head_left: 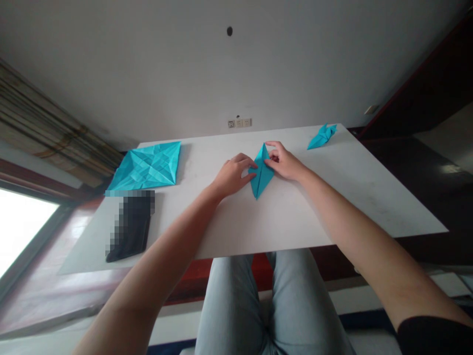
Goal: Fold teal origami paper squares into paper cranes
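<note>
A blue paper folded into a narrow kite shape (261, 178) lies on the white table (288, 217), near its middle. My left hand (232, 173) presses on the fold's left edge with curled fingers. My right hand (284, 160) pinches the upper right edge near the top point, fingers closed on the paper. Both forearms reach in from the near side.
A creased, unfolded blue paper sheet (148, 166) lies at the far left of the table. A finished blue folded figure (322, 136) sits at the far right corner. A dark pixelated object (130, 228) rests at the near left. A wall socket (240, 123) is behind the table.
</note>
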### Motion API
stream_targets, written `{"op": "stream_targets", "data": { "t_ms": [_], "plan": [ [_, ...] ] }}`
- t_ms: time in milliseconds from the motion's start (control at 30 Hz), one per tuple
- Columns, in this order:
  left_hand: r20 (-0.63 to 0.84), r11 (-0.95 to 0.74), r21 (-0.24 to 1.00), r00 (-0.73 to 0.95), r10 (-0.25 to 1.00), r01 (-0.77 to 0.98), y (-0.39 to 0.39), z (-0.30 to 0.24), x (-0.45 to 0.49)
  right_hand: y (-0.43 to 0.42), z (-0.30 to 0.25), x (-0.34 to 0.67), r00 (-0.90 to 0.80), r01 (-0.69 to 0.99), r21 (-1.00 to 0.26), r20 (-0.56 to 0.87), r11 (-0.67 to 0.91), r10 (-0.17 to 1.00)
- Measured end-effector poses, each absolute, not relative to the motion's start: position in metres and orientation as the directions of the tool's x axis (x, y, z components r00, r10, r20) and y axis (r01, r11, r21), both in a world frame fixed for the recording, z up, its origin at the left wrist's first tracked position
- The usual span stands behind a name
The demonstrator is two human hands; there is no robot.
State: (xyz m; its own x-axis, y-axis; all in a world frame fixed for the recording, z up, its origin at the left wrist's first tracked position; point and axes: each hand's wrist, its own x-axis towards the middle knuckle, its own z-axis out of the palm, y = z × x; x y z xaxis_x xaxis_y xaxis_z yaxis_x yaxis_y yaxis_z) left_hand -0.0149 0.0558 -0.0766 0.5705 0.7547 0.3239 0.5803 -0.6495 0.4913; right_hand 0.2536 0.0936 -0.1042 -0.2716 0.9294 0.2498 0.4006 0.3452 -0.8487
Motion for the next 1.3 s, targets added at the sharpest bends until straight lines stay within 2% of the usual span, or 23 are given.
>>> {"op": "stream_targets", "data": {
  "t_ms": [167,333,633,1033,1167,1300],
  "plan": [
    [0.247,-0.607,0.412,0.558,0.792,0.679,0.049,-0.073,-0.013,0.094,-0.102,0.259,-0.350,0.374,-0.856,0.225,0.356,0.909],
    [0.163,-0.624,0.368,0.613,0.773,0.690,0.043,-0.067,-0.013,0.086,-0.094,0.260,-0.470,0.464,-0.776,0.194,0.428,0.861],
    [0.055,-0.610,0.332,0.631,0.774,0.720,0.035,-0.062,-0.012,0.084,-0.088,0.269,-0.470,0.680,-0.522,0.228,0.515,0.853],
    [0.049,-0.590,0.349,0.615,0.787,0.728,0.034,-0.062,-0.009,0.082,-0.091,0.261,-0.432,0.820,-0.356,0.132,0.449,0.892],
    [0.046,-0.585,0.342,0.608,0.792,0.736,0.031,-0.059,-0.008,0.083,-0.093,0.262,-0.396,0.841,-0.344,0.133,0.417,0.909],
    [0.040,-0.566,0.326,0.587,0.809,0.757,0.031,-0.057,-0.011,0.084,-0.093,0.268,-0.335,0.823,-0.405,0.219,0.398,0.916]
  ]
}}
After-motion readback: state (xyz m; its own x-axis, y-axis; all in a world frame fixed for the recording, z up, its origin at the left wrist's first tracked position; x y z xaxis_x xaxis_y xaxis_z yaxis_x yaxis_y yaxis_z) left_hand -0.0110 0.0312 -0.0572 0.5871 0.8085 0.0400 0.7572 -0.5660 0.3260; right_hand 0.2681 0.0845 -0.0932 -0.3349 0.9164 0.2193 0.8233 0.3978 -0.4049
